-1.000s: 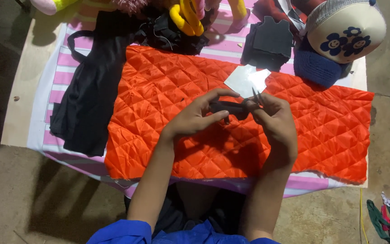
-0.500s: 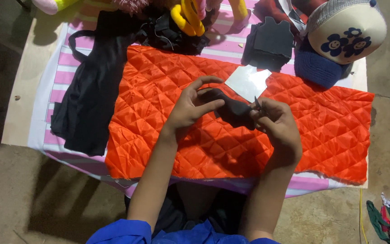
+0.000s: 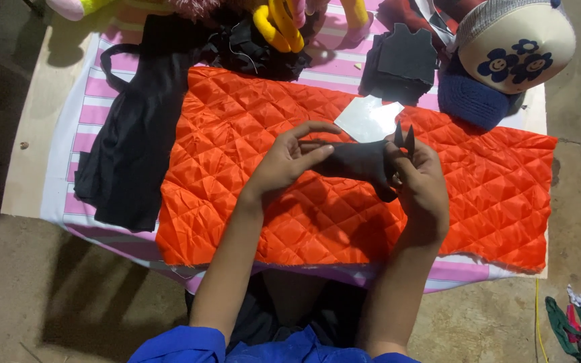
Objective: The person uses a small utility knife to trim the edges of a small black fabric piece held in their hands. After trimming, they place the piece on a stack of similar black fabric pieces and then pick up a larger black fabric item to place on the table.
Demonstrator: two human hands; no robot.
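The left hand [image 3: 284,161] holds one end of a small dark piece of cloth [image 3: 354,161], with its fingers [image 3: 314,129] bent around the end and the thumb under it. The right hand [image 3: 421,181] holds the other end, and its fingers are curled shut around little scissors [image 3: 403,138]; only the two dark tips stick up, a bit apart. The rest of the scissors is hidden in the hand. The dark piece is hard to make out, since it is in shadow. It is held just above the orange quilted cloth [image 3: 250,114], in the middle of the tabletop [image 3: 35,121]. A white paper shape [image 3: 368,117] lies just behind the hands. A black garment [image 3: 136,148] lies on the left over a pink striped sheet [image 3: 92,114]. At the far edge, yellow and pink toys are cut off by the top of the view. A round toy with blue flowers [image 3: 516,44] sits at the far right. The orange cloth hangs past the near edge. There is bare orange cloth to the right of the hands.
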